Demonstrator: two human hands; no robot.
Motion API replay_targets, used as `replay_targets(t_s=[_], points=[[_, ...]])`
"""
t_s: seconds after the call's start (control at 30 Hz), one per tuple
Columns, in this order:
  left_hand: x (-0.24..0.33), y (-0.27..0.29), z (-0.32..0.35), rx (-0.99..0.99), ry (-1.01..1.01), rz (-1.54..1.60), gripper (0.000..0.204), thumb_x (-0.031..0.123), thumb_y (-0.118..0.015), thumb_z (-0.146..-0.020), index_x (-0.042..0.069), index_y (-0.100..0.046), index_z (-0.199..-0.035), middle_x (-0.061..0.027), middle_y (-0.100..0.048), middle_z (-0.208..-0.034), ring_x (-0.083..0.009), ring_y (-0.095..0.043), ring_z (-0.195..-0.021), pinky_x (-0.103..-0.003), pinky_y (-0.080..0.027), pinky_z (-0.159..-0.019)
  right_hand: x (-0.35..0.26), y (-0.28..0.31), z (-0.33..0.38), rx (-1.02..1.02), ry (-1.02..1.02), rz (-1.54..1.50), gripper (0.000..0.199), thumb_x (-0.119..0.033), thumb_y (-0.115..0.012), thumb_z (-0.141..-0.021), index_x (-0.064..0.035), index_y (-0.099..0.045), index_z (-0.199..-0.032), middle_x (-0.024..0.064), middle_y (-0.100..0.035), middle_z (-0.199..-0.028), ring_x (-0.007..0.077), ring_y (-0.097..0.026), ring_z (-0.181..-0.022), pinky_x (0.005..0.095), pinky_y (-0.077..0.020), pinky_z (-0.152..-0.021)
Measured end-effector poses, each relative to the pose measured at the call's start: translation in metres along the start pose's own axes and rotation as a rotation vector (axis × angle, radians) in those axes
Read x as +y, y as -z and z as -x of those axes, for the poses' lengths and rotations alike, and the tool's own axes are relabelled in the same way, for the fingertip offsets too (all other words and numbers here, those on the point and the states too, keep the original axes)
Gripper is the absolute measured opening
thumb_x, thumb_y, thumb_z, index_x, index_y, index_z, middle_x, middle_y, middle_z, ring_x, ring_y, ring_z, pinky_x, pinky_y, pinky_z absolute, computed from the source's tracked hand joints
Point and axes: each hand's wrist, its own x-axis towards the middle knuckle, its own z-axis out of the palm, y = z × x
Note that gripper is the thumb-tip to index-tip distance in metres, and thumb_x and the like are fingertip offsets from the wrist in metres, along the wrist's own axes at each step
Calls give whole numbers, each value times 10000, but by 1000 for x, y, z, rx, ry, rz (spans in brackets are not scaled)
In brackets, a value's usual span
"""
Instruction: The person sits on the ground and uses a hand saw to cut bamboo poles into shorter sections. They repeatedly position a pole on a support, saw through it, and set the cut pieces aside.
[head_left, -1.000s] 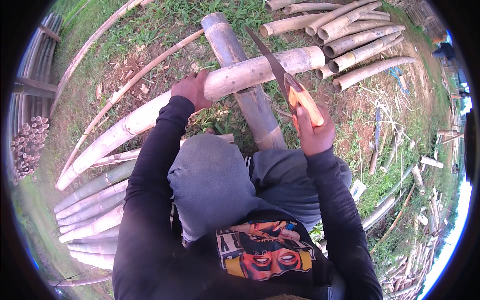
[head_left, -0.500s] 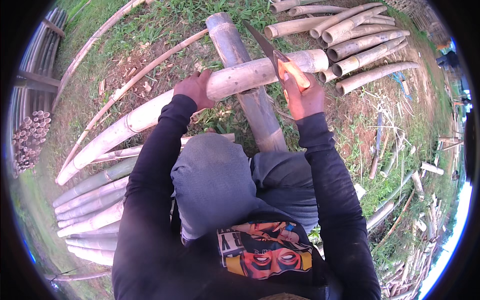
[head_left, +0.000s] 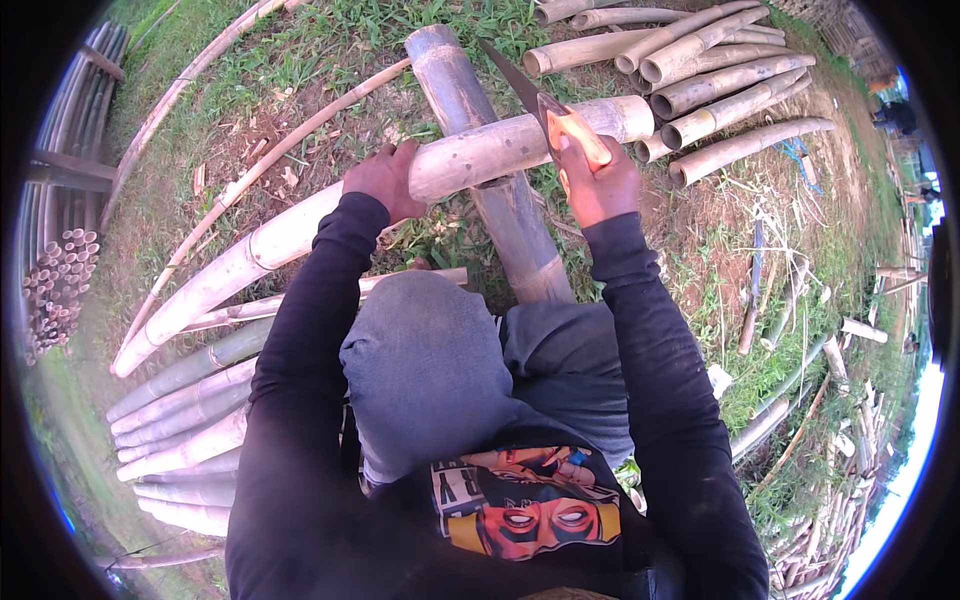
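Observation:
A long pale bamboo pole point(head_left: 300, 228) lies across a darker, thick bamboo log point(head_left: 470, 105) on the ground ahead of me. My left hand point(head_left: 385, 182) is wrapped over the pole, left of where the two cross. In my right hand point(head_left: 602, 183) is the orange handle of a hand saw point(head_left: 522, 85). The saw's blade rests across the pole, near its right end, and points away to the upper left. From here I cannot tell how deep any cut goes.
Several cut bamboo pieces point(head_left: 735, 95) lie piled at the far right. Bamboo poles point(head_left: 190, 400) are stacked at the near left, beside my knee point(head_left: 425, 370). A blade-like tool point(head_left: 755, 275) lies on the grass at right. Bamboo scraps point(head_left: 830, 510) are heaped at the lower right.
My right hand and the saw have shifted slightly toward the upper left, along the blade's line. My left hand keeps its hold on the pole.

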Motion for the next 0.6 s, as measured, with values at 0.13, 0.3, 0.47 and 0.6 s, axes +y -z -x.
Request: replay_targets(t_s=[0.13,0.3,0.47,0.6], points=[[1,3,-1,-18,8,-10,999,442,-908,-675,165,-474,-1531,-205,-664,-1334,-413,-710,-1167,-518,-591,-993,-14,28,51,50,-21,33,246,-185,-781,-992,34,-720,-1088,91,-692,-757,132,-648,-696,337,-528,-652],[-5,-10,-6,4,-22,-22,982,431,-902,-678,162,-477,-1520,-202,-663,-1330,-426,-712,-1148,-522,-594,-984,-32,129,210,49,65,9,292,-242,-663,-1067,41,-647,-1136,39,-683,-768,50,-557,-532,217,-451,-518],[-5,-10,-7,14,-32,0,977,427,-898,-673,161,-479,-1515,-205,-666,-1319,-424,-711,-1152,-520,-589,-994,-23,68,111,42,-47,57,263,-209,-709,-1039,39,-686,-1124,59,-690,-777,81,-585,-619,279,-484,-581],[-2,-1,-1,-2,-5,10,981,431,-902,-668,162,-480,-1512,-206,-673,-1304,-417,-715,-1154,-517,-592,-986,-3,-5,-2,17,33,-90,271,-233,-789,-993,23,-700,-1004,94,-685,-764,119,-622,-702,341,-523,-653]])
